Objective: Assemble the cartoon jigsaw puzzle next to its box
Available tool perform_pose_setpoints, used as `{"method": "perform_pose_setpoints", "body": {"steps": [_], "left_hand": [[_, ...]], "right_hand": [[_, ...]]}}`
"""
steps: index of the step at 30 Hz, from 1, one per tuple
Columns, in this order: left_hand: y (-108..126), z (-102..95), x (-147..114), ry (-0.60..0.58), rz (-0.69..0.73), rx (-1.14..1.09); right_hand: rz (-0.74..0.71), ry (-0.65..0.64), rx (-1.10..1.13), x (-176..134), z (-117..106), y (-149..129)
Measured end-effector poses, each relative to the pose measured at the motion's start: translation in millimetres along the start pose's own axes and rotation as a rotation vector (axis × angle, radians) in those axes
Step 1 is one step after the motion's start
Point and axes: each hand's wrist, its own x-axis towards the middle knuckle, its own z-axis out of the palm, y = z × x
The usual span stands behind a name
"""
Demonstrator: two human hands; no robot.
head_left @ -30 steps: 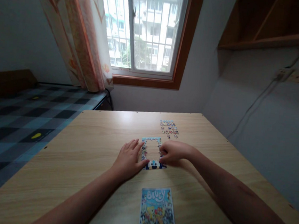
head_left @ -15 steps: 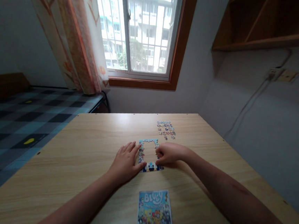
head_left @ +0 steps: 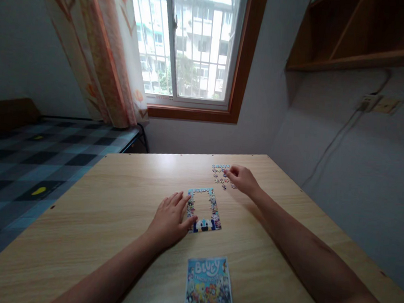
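A jigsaw puzzle frame (head_left: pixel 207 226) lies on the table, its border joined all round and bare wood showing inside it. My left hand (head_left: pixel 171 216) rests flat along its left side, fingers spread, with the thumb at the lower left corner. Farther back, several loose puzzle pieces (head_left: pixel 218 181) are laid out in rows. Over their right part is my right hand (head_left: pixel 244 179), its thumb and forefinger pinched at a small puzzle piece (head_left: pixel 225 172). The hand hides some pieces beneath it, and its other fingers are curled.
A colourful picture card marked "Bluey" (head_left: pixel 210 291) lies at the near side of the wooden table (head_left: pixel 111 219). A bed with a checked cover (head_left: pixel 46 156) stands at the left. On the right wall are a wooden shelf (head_left: pixel 358 61) and a socket with a cord (head_left: pixel 369 102).
My right hand has moved from the right side of the puzzle frame, back and right, to the loose pieces. The frame's right side now shows. My left hand has stayed in place.
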Motion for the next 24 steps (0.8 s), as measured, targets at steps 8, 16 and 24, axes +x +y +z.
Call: {"method": "perform_pose_setpoints", "body": {"steps": [8,16,24], "left_hand": [[-1,-5.8,4,0.014,-0.067,-0.045],[-20,-10.8,13,0.030,-0.134,-0.030],[-20,-6.9,15,0.054,-0.148,-0.054]], "right_hand": [[0.281,0.297,-0.004,5,6,85],[0.039,0.179,-0.090,6,21,71],[0.033,0.032,-0.146,7,42,78]]}}
